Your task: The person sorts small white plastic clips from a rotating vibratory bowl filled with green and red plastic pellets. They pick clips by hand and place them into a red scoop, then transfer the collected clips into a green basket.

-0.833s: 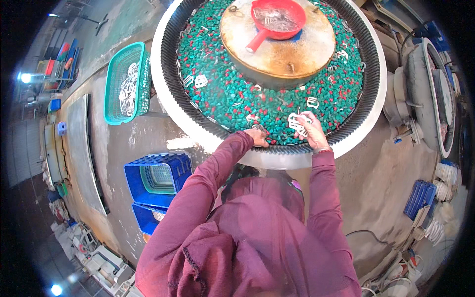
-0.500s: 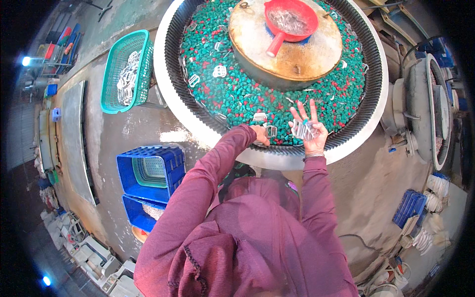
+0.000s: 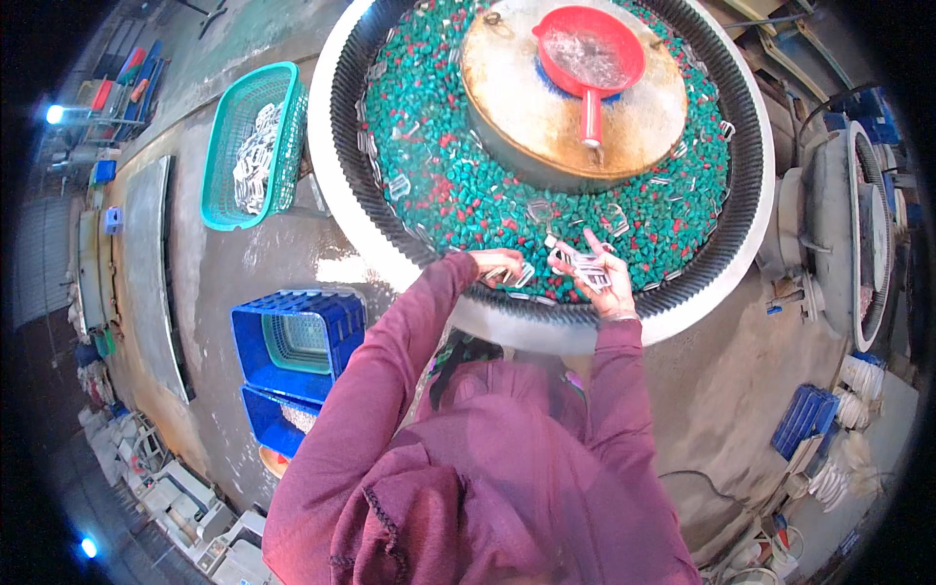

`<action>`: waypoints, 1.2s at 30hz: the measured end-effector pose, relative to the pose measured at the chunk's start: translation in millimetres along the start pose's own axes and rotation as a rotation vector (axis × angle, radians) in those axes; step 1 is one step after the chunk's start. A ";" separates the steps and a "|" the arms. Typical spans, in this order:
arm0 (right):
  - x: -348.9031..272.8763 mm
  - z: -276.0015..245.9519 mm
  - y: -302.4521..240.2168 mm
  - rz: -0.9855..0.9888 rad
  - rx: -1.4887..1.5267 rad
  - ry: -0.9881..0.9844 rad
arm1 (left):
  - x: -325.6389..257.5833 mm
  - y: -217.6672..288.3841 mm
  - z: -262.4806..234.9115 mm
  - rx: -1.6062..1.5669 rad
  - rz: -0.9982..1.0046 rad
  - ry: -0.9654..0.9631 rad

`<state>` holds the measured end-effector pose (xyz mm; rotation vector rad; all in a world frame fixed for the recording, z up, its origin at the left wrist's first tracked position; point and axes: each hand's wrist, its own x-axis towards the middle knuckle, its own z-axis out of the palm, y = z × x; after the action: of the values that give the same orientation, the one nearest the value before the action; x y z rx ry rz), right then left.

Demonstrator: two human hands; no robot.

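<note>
My left hand [image 3: 499,262] is over the near rim of a round tub, its fingers closed on a slotted metal buckle [image 3: 522,276]; whether it holds more than one is hidden. Beside it, my right hand [image 3: 612,285] is turned palm up with several flat metal buckles [image 3: 585,273] held in the curled fingers. Both hands are just above a bed of green and red tumbling stones [image 3: 448,195]. More slotted metal pieces lie half sunk among the stones, one loose buckle [image 3: 539,210] being beyond my right hand.
A round white-rimmed tub [image 3: 346,195] with a ribbed black wall holds the stones. A red pan [image 3: 624,58] of water rests on its rusty centre lid [image 3: 507,107]. To the left are a green basket [image 3: 219,200] of metal pieces and blue crates [image 3: 341,327]. Another tub [image 3: 838,244] stands right.
My left hand has come up from the stones with a buckle. My right hand's fingers have curled more around its pieces. The red pan's handle has swung toward me, and the loose pieces have shifted.
</note>
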<state>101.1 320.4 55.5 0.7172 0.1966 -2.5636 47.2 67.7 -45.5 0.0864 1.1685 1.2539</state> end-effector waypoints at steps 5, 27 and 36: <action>24.8 25.2 -61.0 -0.273 0.116 0.035 | -34.6 104.1 1.9 -0.995 0.691 -0.062; 48.4 178.4 -89.0 -0.403 -1.266 -0.119 | -110.8 279.9 -76.6 1.554 0.361 0.851; 120.4 -21.4 34.4 -0.263 -2.302 0.223 | -52.5 -19.2 -78.1 1.490 -0.353 0.711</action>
<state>36.3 247.4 -26.0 -0.0951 2.5467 -0.8427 11.8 -20.3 -60.7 0.5274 2.3984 -0.1640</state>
